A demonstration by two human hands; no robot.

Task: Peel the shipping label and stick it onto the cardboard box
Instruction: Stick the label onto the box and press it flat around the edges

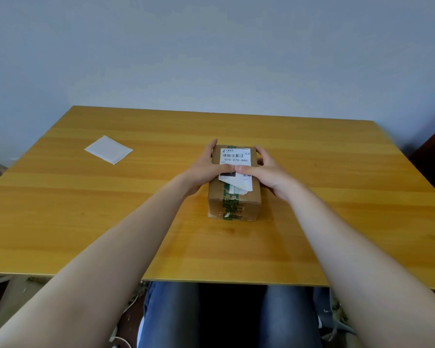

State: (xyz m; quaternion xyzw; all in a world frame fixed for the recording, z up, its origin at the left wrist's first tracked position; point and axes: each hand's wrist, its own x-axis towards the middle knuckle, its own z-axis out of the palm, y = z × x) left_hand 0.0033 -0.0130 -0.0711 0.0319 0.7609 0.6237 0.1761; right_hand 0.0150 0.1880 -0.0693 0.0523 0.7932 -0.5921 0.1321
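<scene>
Wooden table (86, 209), cardboard box (244, 204) near centre, white backing sheet (108, 149) far left

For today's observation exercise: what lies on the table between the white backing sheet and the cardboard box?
Nothing: in the head view, only bare table separates the white backing sheet from the cardboard box and the left hand on it.

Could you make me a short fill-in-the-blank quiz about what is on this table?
1. The shipping label lies on top of the cardboard ____.
2. Both thumbs press on the ____.
3. The blank white sheet lies to the ____ of the left hand.
4. The right hand touches the box on its ____ side.

Missing words: box; label; left; right
</scene>
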